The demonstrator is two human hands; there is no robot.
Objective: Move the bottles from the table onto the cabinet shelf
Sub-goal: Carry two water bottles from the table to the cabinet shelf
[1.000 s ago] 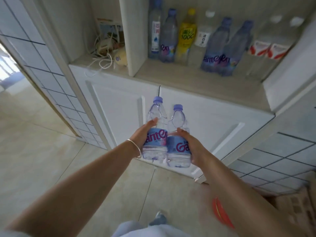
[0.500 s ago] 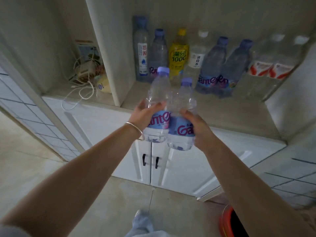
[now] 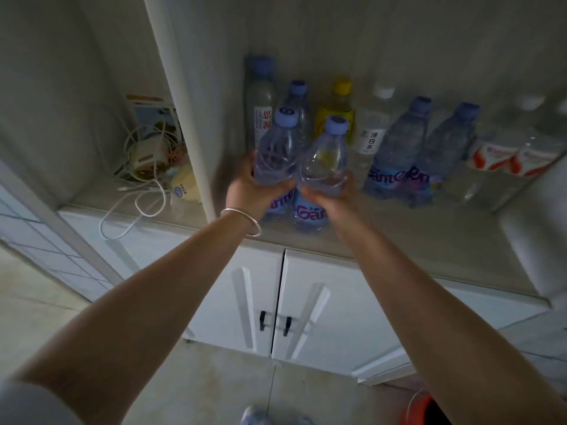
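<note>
Two clear water bottles with blue caps and blue-pink labels stand side by side at the front of the cabinet shelf point(image 3: 414, 240). My left hand point(image 3: 251, 191) grips the left bottle point(image 3: 277, 148) around its middle. My right hand point(image 3: 331, 197) grips the right bottle point(image 3: 325, 157) the same way. Whether their bases touch the shelf surface I cannot tell. Behind them a row of several bottles lines the back wall, among them a yellow drink point(image 3: 337, 108) and two matching blue-label bottles point(image 3: 399, 154).
A vertical white divider point(image 3: 181, 111) stands just left of my left hand. Beyond it lie tangled white cables and a charger point(image 3: 147, 161). White cabinet doors with black handles point(image 3: 276, 320) sit below. An orange bucket rim point(image 3: 420, 406) is at the floor, bottom right.
I stepped closer and both hands carried the two bottles up and forward, from in front of the cabinet doors to over the shelf's front part.
</note>
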